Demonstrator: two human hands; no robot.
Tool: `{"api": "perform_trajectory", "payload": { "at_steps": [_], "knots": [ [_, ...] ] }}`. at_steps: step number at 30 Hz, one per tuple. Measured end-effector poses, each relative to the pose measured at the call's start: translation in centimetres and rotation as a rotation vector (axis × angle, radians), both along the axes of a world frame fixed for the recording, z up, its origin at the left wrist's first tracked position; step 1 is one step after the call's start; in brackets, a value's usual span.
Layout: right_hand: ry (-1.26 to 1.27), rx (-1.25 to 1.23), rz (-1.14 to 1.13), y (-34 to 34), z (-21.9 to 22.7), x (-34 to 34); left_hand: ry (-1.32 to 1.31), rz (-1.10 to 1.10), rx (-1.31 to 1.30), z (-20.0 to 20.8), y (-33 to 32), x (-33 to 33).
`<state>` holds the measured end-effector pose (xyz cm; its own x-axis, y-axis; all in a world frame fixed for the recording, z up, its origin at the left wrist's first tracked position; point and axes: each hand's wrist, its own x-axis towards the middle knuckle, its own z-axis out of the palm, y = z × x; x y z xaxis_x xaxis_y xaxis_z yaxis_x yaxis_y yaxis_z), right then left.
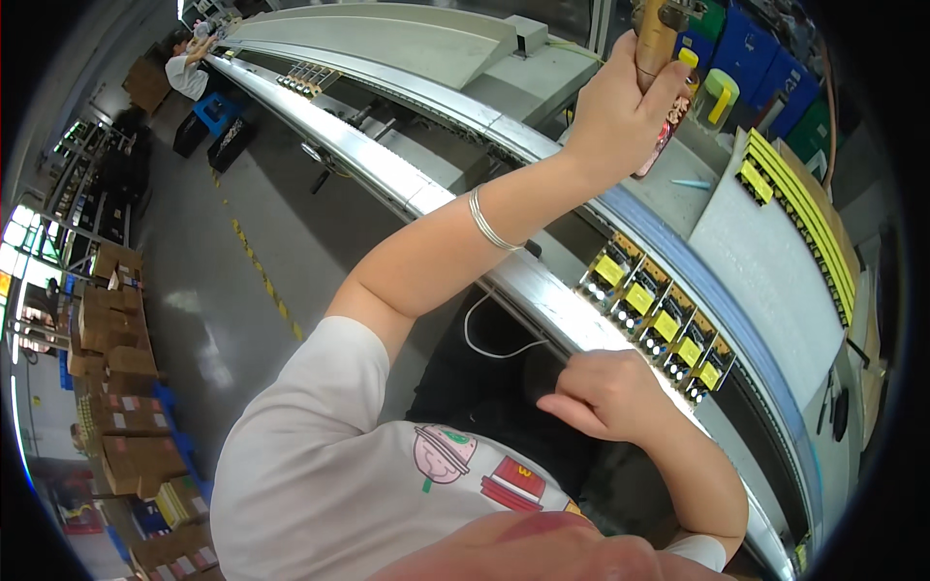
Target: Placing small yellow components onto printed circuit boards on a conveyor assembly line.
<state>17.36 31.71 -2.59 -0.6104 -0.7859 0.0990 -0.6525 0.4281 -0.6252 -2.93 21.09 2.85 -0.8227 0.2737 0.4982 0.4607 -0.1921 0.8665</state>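
Observation:
My left arm reaches across the conveyor to the far side. There my left hand is closed round a tan cylindrical tool with a metal top, cut off by the picture's upper edge. Just beyond the hand stand a dark patterned item with a yellow cap and a clear cup with a green rim and yellow part. My right hand lies at the near rail with its fingers curled in and thumb out; nothing shows in it. Beside it, several circuit boards with yellow-topped transformers sit in a row on the conveyor.
The near metal rail runs diagonally past me. On the far bench, a white sheet lies beside a row of yellow-topped parts. Blue bins stand behind. Another person sits far left; stacked cartons line the left.

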Motion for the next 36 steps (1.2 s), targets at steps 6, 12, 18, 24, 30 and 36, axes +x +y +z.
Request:
{"api": "perform_trajectory", "payload": {
  "at_steps": [6,12,18,24,30,36],
  "knots": [
    [0.370,-0.011,-0.375,-1.5,0.1,-1.6,0.590,0.598,-0.104,-3.7,-0.3,-2.8],
    [0.563,0.249,-0.497,-2.4,-1.0,-3.3,0.859,0.838,-0.121,-4.3,0.3,-1.5],
    [0.547,0.380,-0.479,-2.7,-0.7,-3.9,0.872,0.619,-0.190,-5.7,0.2,-1.2],
    [0.548,0.415,-0.547,-1.5,-2.0,-3.3,0.868,0.516,-0.241,-7.6,-0.5,-1.7],
    [0.442,0.435,-0.690,1.6,-4.2,-1.2,0.883,0.457,-0.246,-9.8,-1.4,-3.3],
    [0.414,0.505,-1.038,7.2,-4.9,4.7,0.921,0.408,-0.226,-10.5,0.0,-4.5]
  ]
}}
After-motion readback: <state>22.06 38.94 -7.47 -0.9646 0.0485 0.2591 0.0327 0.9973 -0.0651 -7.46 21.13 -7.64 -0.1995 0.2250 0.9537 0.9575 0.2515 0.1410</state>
